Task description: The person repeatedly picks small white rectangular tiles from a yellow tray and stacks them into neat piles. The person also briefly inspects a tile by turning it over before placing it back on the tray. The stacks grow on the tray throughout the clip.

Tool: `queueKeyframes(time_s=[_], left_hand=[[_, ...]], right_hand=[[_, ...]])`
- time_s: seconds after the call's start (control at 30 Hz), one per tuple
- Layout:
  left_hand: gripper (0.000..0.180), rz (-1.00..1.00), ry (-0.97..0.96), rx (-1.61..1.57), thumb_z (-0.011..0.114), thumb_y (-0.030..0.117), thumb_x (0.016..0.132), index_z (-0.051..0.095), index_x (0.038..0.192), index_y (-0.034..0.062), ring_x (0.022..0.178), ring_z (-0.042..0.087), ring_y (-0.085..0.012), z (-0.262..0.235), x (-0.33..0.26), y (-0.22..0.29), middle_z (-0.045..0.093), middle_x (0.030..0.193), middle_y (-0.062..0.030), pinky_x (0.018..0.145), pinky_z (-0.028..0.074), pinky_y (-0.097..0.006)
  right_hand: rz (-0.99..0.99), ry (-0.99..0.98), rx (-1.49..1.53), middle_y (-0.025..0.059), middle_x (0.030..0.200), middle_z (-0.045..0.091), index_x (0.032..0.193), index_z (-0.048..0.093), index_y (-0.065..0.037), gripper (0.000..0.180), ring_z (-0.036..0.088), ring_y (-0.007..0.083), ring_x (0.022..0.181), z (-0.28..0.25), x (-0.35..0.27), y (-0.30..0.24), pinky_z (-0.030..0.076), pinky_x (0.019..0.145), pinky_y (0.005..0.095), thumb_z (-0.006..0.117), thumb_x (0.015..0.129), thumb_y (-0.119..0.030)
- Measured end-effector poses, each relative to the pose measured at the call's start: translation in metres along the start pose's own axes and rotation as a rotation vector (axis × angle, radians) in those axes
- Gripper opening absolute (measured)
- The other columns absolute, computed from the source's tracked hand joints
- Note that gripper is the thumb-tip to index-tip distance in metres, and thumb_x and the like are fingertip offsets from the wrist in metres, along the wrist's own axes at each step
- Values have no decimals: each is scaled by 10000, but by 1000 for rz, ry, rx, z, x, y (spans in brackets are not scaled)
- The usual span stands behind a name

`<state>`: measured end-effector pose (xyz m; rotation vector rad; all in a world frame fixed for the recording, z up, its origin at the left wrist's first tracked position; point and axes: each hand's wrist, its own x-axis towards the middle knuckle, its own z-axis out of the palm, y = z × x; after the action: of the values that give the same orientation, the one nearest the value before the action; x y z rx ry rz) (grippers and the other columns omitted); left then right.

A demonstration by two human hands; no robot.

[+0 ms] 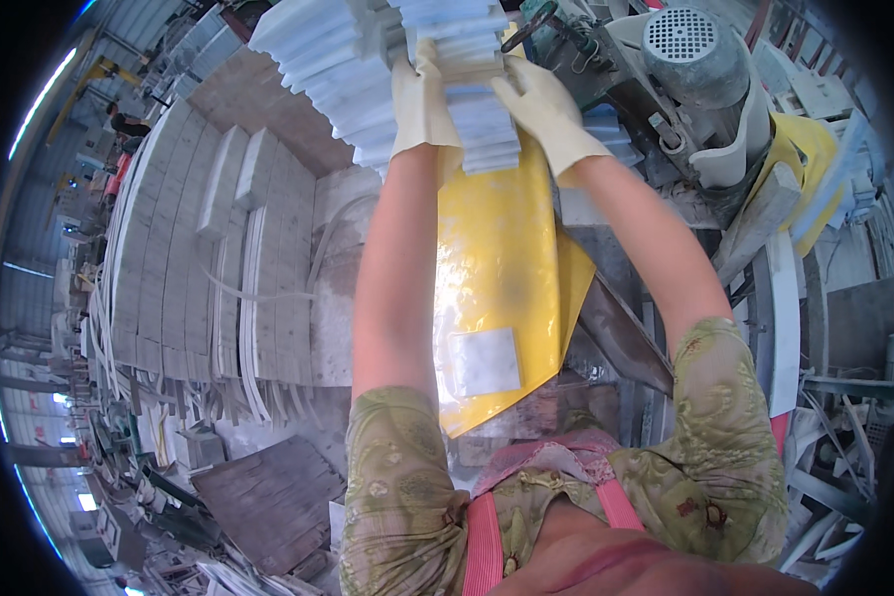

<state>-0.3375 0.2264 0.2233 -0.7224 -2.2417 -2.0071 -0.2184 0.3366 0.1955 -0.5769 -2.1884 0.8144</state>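
Note:
Both my hands wear cream rubber gloves and are stretched far forward to stacked white-grey stone tiles [482, 124]. My left hand [425, 104] is closed at the left side of this stack, between it and a second stack of tiles [333, 74]. Gripping the right side is my right hand [546, 104], its thumb towards the near tile edges; its other fingers are partly hidden. Under the near tiles a glossy yellow sheet [497, 248] hangs down towards me. One loose square tile [485, 361] lies on its lower part.
A machine with a grey motor [695, 50] stands at the far right, close to my right hand. Rows of stone slabs [169, 238] are piled at left. A dark board [268, 502] lies lower left. Another person [127, 123] is far off at upper left.

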Motion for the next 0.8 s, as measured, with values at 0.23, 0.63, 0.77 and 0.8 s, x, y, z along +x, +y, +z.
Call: queueKeyframes(time_s=[0.23, 0.63, 0.77, 0.8], left_hand=[[583, -35, -46, 20, 544, 455, 969, 564, 1321, -9, 976, 611, -338, -21, -41, 10, 661, 1066, -193, 883, 472, -436], [440, -253, -96, -90, 556, 330, 1033, 597, 1339, 16, 1243, 548, -179, -142, -194, -42, 610, 1343, -94, 1074, 415, -318], [402, -316, -28, 45, 522, 274, 1047, 593, 1336, 4, 1286, 533, -199, -174, -232, -63, 608, 1346, -122, 1098, 405, -328], [403, -330, -21, 52, 521, 271, 1046, 592, 1336, 1, 1292, 531, -203, -178, -237, -65, 607, 1346, -126, 1099, 403, -330]], right_hand=[[-550, 327, -256, 150, 915, 740, 1083, 721, -47, 416, 716, 235, 798, -98, 18, -25, 539, 695, 337, 513, 1028, -403], [-447, -126, -731, 235, 799, 695, 793, 738, -13, 401, 707, 413, 795, -102, 75, -48, 564, 731, 510, 617, 897, -380], [-372, -142, -680, 225, 808, 699, 798, 747, -37, 371, 704, 415, 797, -100, 80, -43, 566, 729, 500, 641, 882, -382], [-375, -110, -696, 223, 806, 701, 797, 748, -37, 349, 706, 412, 795, -98, 81, -41, 567, 725, 499, 643, 876, -361]])
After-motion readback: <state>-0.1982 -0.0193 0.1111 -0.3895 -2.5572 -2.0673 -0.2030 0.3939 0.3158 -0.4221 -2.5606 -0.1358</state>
